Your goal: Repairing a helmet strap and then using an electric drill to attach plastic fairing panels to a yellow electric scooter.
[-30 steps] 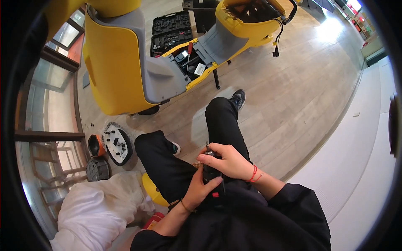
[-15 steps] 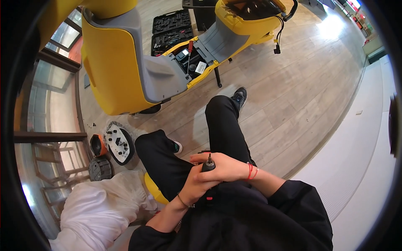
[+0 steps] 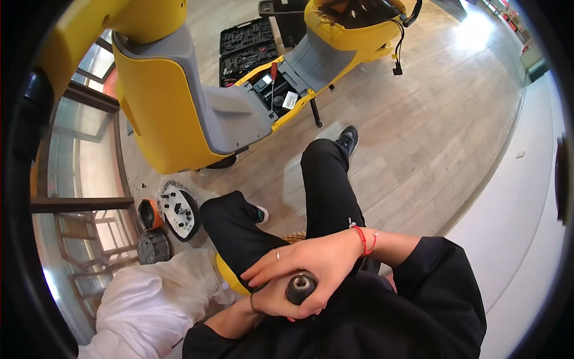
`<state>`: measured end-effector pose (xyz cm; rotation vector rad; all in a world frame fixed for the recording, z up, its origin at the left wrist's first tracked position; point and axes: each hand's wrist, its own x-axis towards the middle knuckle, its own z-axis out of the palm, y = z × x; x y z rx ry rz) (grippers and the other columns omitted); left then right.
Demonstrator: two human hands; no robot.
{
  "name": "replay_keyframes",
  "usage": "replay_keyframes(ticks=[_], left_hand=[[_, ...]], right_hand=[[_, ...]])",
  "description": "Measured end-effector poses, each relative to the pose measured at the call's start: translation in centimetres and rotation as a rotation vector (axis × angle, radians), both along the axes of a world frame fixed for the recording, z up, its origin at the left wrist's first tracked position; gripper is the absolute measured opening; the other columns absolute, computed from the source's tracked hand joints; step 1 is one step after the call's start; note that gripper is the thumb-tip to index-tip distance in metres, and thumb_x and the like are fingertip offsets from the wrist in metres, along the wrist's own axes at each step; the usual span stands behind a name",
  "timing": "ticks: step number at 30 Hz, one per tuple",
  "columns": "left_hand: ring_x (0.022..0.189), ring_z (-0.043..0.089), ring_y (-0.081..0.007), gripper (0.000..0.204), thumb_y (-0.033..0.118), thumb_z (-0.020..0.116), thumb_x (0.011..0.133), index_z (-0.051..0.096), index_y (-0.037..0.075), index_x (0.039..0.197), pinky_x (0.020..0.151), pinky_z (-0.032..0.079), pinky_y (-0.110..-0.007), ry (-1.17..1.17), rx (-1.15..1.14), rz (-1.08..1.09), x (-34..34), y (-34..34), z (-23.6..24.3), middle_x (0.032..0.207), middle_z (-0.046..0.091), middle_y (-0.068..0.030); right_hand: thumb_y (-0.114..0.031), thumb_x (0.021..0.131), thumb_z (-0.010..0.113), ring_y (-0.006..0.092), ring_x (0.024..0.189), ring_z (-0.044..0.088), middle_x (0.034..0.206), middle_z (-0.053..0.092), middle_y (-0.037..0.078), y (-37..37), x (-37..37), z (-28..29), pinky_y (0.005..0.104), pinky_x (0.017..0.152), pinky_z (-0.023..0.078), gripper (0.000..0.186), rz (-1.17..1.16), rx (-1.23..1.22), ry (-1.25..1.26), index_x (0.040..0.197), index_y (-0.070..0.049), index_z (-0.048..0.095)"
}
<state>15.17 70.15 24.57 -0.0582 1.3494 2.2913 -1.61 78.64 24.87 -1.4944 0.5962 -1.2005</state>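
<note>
A black cordless drill (image 3: 301,288) stands upright over my lap, its round chuck facing up. My left hand (image 3: 272,298) is wrapped around the drill just below the chuck. My right hand (image 3: 326,260) lies over it, the thumb against the chuck's near side and the other fingers stretched across the back of my left hand. Whether a bit sits in the chuck, seen end-on, I cannot tell. Most of the drill's body is hidden by my hands and dark clothing.
Ahead stands a yellow and grey scooter (image 3: 161,110); a red-handled screwdriver (image 3: 274,72) lies in its open floor compartment. Behind it is an open black tool case (image 3: 246,37). At left are a white and black oval part (image 3: 179,210), an orange-black round object (image 3: 149,214) and white sheeting (image 3: 155,293).
The drill has tilted so its chuck faces upward, and the bit that stuck out no longer shows. My right hand has shifted its grip, fingers now spread across my left hand.
</note>
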Motion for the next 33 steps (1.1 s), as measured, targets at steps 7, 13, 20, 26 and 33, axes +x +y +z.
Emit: replay_keyframes(ticks=[7,13,20,26,33], left_hand=[[0.070,0.057,-0.0118,0.015,0.006,0.071,0.073,0.059,0.006,0.081,0.066,0.046,-0.025,0.206,-0.209,0.300,-1.5,-0.9,1.7,0.079,0.061,-0.0028],[0.073,0.058,-0.0127,0.019,0.012,0.072,0.069,0.060,0.005,0.081,0.075,0.045,-0.027,0.089,-0.248,0.372,-1.3,-1.4,1.7,0.076,0.062,-0.0032],[0.078,0.059,-0.0115,0.022,0.012,0.074,0.068,0.061,0.004,0.083,0.072,0.046,-0.026,-0.018,-0.233,0.575,-1.0,-0.7,1.6,0.084,0.062,-0.0030],[0.077,0.059,-0.0129,0.018,0.005,0.071,0.071,0.060,0.004,0.084,0.075,0.047,-0.028,-0.002,-0.136,0.485,-0.5,-1.8,0.7,0.079,0.062,-0.0039],[0.086,0.060,-0.0161,0.026,0.003,0.071,0.068,0.060,0.002,0.091,0.078,0.048,-0.030,0.033,-0.504,0.525,-0.7,-1.4,1.0,0.090,0.062,-0.0065]], right_hand=[[-0.030,0.070,0.083,0.0258,0.110,0.052,0.117,0.052,0.013,1.1,0.1,0.0,0.0366,0.096,0.040,0.060,-0.320,0.121,-0.220,0.114,0.000,0.056],[-0.023,0.072,0.081,0.0170,0.096,0.061,0.103,0.058,0.008,1.4,0.1,0.7,0.0300,0.085,0.049,0.049,-0.622,0.144,-0.049,0.108,-0.001,0.056],[-0.028,0.073,0.081,0.0212,0.112,0.054,0.120,0.055,0.011,1.2,1.0,1.3,0.0341,0.094,0.044,0.064,-0.541,0.150,-0.043,0.123,-0.001,0.051],[-0.018,0.074,0.078,0.0177,0.102,0.059,0.109,0.060,0.009,0.3,-1.1,-0.3,0.0298,0.089,0.047,0.050,-0.576,0.439,0.014,0.116,0.000,0.057],[-0.020,0.083,0.070,0.0180,0.090,0.063,0.096,0.064,0.009,-0.1,1.6,0.2,0.0309,0.078,0.050,0.027,-0.630,0.111,-0.054,0.104,-0.003,0.063]])
